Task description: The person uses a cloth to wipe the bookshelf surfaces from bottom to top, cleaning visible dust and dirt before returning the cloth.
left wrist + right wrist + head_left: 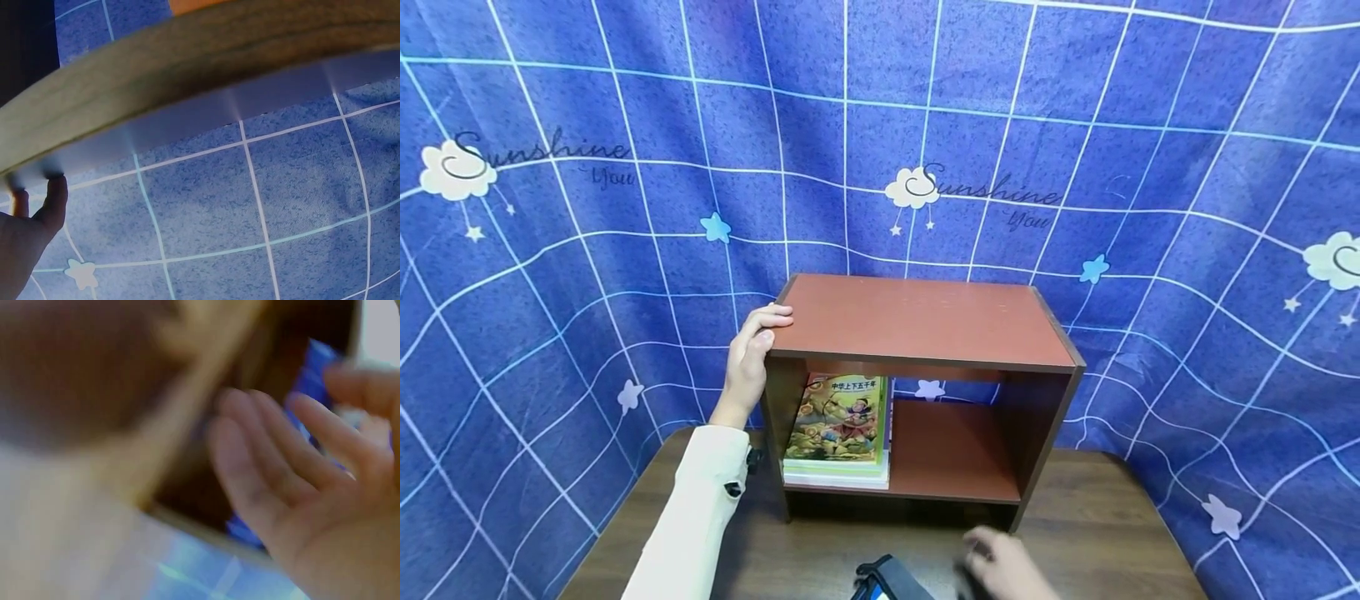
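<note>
A small brown shelf unit (925,321) with a reddish top stands on the wooden table. My left hand (748,358) rests at its upper left edge, fingers lying over the top board. In the left wrist view, fingertips of the left hand (40,215) touch a smooth board beside a wooden edge (187,81). My right hand (1003,567), blurred, is low in front of the shelf's right side. The right wrist view shows the right hand (294,481) with loosely bent fingers and nothing held, over a dark, box-like space with blue items (312,375).
Picture books (842,421) are stacked at the left of the shelf's compartment. A black object with blue and white parts (891,579) is cut off at the bottom edge. Behind hangs a blue gridded curtain (880,133). The wooden table (1105,517) extends on both sides.
</note>
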Demonstrator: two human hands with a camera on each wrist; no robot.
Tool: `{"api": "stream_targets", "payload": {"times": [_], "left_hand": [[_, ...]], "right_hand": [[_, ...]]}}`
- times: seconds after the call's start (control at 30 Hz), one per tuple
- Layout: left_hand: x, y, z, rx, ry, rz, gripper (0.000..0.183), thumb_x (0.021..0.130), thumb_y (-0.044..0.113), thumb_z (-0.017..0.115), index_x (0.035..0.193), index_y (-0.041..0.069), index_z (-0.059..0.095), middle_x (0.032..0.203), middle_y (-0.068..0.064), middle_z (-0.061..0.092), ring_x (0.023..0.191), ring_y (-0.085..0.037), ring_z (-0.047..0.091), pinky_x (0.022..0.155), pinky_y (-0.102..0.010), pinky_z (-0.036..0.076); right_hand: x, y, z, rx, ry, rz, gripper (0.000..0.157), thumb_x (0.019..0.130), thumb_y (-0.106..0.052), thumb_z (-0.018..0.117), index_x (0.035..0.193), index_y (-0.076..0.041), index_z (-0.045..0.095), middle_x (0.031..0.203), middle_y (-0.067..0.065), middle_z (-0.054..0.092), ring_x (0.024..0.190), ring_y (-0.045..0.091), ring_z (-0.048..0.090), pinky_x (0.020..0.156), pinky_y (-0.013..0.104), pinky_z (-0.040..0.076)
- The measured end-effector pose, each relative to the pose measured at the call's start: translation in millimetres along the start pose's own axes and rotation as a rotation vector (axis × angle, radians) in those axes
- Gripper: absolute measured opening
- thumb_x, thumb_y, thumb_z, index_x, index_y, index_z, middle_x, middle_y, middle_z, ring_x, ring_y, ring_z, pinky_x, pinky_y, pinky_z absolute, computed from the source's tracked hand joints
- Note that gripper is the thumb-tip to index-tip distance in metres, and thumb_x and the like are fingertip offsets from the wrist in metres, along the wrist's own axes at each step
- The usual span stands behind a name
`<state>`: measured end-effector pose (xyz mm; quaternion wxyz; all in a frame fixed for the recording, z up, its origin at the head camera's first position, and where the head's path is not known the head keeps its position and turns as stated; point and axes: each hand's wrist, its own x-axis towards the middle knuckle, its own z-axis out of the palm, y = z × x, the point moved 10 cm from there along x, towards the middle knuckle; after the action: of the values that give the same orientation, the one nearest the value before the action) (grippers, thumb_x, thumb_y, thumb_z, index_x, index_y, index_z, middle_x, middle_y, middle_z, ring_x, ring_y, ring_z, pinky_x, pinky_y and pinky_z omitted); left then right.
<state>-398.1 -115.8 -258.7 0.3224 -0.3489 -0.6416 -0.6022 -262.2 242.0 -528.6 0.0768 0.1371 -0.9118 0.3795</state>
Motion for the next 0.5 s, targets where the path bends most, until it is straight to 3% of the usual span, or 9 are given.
{"api": "stream_targets", "payload": {"times": [0.13,0.2,0.23,0.33,0.43,0.5], "left_hand": [[1.5,20.6,4.5,-0.005,-0.005,-0.001,0.035,0.093,0.002,0.037,0.108,-0.018,0.063,0.125,-0.036,0.055,0.13,-0.054,0.038,0.115,-0.036,0.025],[1.8,25.1,5.0,-0.006,-0.001,0.004,0.036,0.093,0.002,0.037,0.107,-0.02,0.061,0.124,-0.038,0.054,0.13,-0.056,0.038,0.115,-0.037,0.026],[1.8,24.3,4.6,-0.005,0.0,0.005,0.036,0.093,0.002,0.036,0.108,-0.02,0.061,0.124,-0.039,0.053,0.13,-0.055,0.038,0.115,-0.036,0.026],[0.9,13.0,1.9,0.0,0.005,0.005,0.036,0.093,0.002,0.037,0.109,-0.018,0.062,0.127,-0.036,0.054,0.131,-0.052,0.039,0.115,-0.036,0.025],[-0.9,-1.3,-0.6,0.0,0.001,-0.001,0.036,0.093,0.003,0.038,0.111,-0.013,0.064,0.13,-0.031,0.056,0.133,-0.047,0.041,0.115,-0.036,0.025],[-2.2,-6.4,-1.9,0.0,0.0,-0.002,0.036,0.094,0.006,0.039,0.112,-0.011,0.066,0.132,-0.027,0.057,0.134,-0.044,0.042,0.115,-0.036,0.025]], "right_hand": [[2,-43,-124.1,-0.158,0.645,-0.075,0.018,0.082,0.005,0.067,0.091,-0.009,0.074,0.08,-0.001,0.071,0.067,0.004,0.057,0.062,0.023,0.047],[0,-63,-176.0,-0.134,0.882,-0.117,0.017,0.084,0.006,0.064,0.094,-0.003,0.074,0.084,0.005,0.071,0.071,0.003,0.058,0.067,0.018,0.045],[1,-72,-197.7,-0.103,0.955,-0.134,0.018,0.086,0.005,0.063,0.099,-0.001,0.073,0.089,0.009,0.072,0.076,0.002,0.058,0.07,0.015,0.045],[17,-93,-245.9,0.03,1.014,-0.16,0.026,0.094,-0.003,0.059,0.117,0.002,0.069,0.109,0.016,0.068,0.095,-0.001,0.058,0.083,0.012,0.043],[47,-105,-268.2,0.12,0.911,-0.155,0.033,0.102,-0.013,0.054,0.131,-0.001,0.065,0.129,0.015,0.064,0.115,0.005,0.058,0.095,0.015,0.042],[69,-104,-268.2,0.154,0.806,-0.129,0.036,0.106,-0.019,0.048,0.133,-0.002,0.065,0.138,0.014,0.06,0.128,0.012,0.054,0.104,0.019,0.038]]}}
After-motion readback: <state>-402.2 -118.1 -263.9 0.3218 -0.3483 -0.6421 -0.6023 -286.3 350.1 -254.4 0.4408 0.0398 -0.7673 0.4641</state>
